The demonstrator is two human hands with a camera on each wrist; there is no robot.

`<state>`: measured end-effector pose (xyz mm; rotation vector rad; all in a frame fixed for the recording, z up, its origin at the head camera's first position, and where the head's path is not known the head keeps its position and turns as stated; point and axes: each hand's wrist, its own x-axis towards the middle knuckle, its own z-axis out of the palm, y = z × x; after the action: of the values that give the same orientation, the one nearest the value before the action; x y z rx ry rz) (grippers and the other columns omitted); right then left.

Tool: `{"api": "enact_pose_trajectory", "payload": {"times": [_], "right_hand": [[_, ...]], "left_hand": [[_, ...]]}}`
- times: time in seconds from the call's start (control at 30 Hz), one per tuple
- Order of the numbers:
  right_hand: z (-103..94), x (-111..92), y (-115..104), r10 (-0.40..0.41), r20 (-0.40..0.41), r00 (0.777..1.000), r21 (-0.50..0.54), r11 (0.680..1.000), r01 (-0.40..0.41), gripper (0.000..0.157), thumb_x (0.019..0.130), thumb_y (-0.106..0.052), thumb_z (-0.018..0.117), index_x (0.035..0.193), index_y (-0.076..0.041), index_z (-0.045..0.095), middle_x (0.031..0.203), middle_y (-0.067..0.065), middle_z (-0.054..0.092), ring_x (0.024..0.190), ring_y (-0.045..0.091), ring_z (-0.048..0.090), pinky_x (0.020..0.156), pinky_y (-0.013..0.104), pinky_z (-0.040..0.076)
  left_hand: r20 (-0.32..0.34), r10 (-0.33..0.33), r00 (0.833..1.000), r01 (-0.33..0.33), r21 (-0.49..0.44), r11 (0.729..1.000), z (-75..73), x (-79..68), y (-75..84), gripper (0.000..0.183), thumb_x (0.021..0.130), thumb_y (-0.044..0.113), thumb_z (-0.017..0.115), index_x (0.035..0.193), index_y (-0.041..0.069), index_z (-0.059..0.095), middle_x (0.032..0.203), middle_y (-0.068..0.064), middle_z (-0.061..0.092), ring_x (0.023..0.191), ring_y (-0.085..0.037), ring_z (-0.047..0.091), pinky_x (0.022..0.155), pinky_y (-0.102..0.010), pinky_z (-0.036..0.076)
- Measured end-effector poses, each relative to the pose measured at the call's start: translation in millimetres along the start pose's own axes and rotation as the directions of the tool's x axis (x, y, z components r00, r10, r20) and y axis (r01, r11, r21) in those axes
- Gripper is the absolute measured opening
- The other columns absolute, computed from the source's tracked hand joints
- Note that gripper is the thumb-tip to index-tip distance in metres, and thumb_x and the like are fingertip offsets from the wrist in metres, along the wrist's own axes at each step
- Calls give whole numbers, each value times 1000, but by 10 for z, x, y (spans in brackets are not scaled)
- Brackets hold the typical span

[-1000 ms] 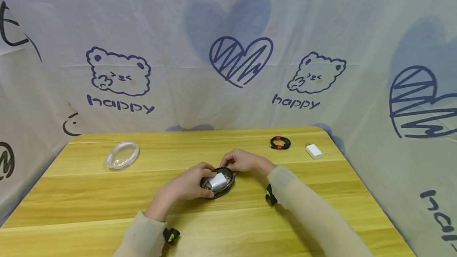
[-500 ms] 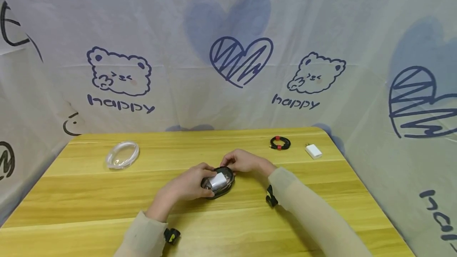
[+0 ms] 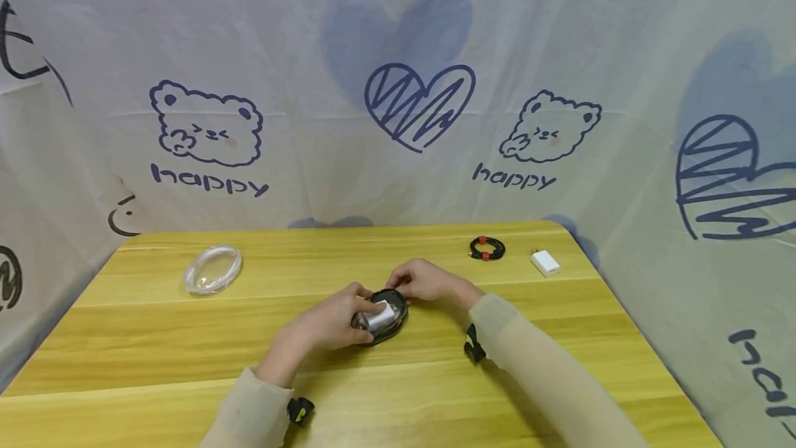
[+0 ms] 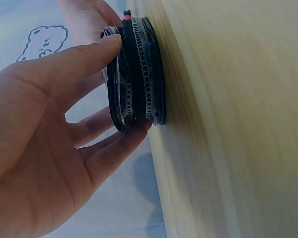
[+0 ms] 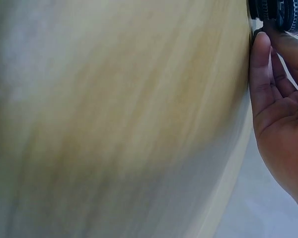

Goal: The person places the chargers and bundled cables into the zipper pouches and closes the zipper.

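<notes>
A small oval zip case [image 3: 393,294], see-through with black edging, is near the middle of the wooden table. Inside or on top of it shows a whitish block [image 3: 381,318]; which of the two, I cannot tell. My left hand [image 3: 329,320] grips the case from the left, one finger lying over the whitish block. In the left wrist view, the case [image 4: 139,69] stands between thumb and fingers, rows of zipper teeth along its side. At the far right end of the case, my right hand [image 3: 425,281] pinches a small dark tab [image 5: 258,33], partly hidden by the fingers.
A coiled clear tube or cable [image 3: 213,270] lies at the back left of the table [image 3: 155,351]. Back right are a black cable coil [image 3: 488,249] with red ties and a white plug adapter [image 3: 546,263]. A printed cloth [image 3: 323,157] hangs behind the table.
A finger of my left hand has slid further right onto the whitish block. Both hands and the case have otherwise barely moved.
</notes>
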<state>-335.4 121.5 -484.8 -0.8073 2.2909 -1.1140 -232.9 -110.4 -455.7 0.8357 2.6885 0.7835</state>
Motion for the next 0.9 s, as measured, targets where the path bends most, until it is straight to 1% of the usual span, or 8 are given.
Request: {"api": "enact_pose_trajectory", "payload": {"times": [0.13, 0.33, 0.47, 0.57, 0.73, 0.9], "right_hand": [[0, 10, -4, -12, -2, 1000, -49, 999, 12, 14, 98, 6, 64, 104, 1, 76, 87, 4, 73, 66, 9, 59, 61, 21, 51], [-29, 15, 29, -5, -3, 1000, -96, 995, 5, 12, 100, 2, 65, 102, -3, 76, 90, 2, 73, 70, 9, 62, 65, 22, 54], [-65, -20, 32, -11, 12, 1000, -121, 993, 12, 12, 101, 1, 64, 101, -3, 76, 91, 2, 72, 72, 10, 62, 67, 23, 55], [-96, -69, 34, -19, 21, 1000, -131, 991, 22, 11, 100, 1, 65, 100, -3, 75, 87, 2, 71, 71, 10, 62, 67, 24, 55], [-123, -163, 21, 7, 27, 1000, -111, 994, -4, 8, 99, 1, 67, 98, -2, 75, 83, 1, 71, 71, 12, 63, 67, 25, 56], [-81, -208, -42, 49, 8, 999, -134, 990, -47, 8, 100, -2, 68, 95, -4, 74, 84, 0, 71, 71, 11, 65, 67, 26, 58]], "left_hand": [[-8, 1, 1000, -1, 7, 1000, 5, -4, 4, 54, 89, 15, 83, 139, 9, 67, 142, -23, 52, 124, -37, 57, 101, -50, 52], [-8, -20, 1000, 20, -3, 1000, 5, -12, 36, 54, 89, 14, 83, 140, 9, 67, 142, -23, 52, 124, -36, 57, 100, -49, 53], [-16, -39, 999, 39, -4, 999, 13, -6, 50, 53, 89, 14, 83, 139, 10, 67, 141, -21, 53, 124, -35, 57, 99, -49, 53], [-17, -48, 999, 48, -2, 999, 19, 6, 48, 53, 89, 15, 83, 140, 12, 67, 142, -20, 53, 124, -35, 57, 100, -48, 53], [-18, -51, 999, 51, -4, 999, 14, 2, 47, 54, 89, 15, 84, 140, 13, 67, 145, -20, 52, 127, -36, 55, 102, -49, 52], [-14, -49, 999, 49, -32, 998, -8, -29, 45, 54, 89, 15, 84, 140, 12, 67, 147, -19, 50, 129, -36, 54, 102, -50, 52]]}}
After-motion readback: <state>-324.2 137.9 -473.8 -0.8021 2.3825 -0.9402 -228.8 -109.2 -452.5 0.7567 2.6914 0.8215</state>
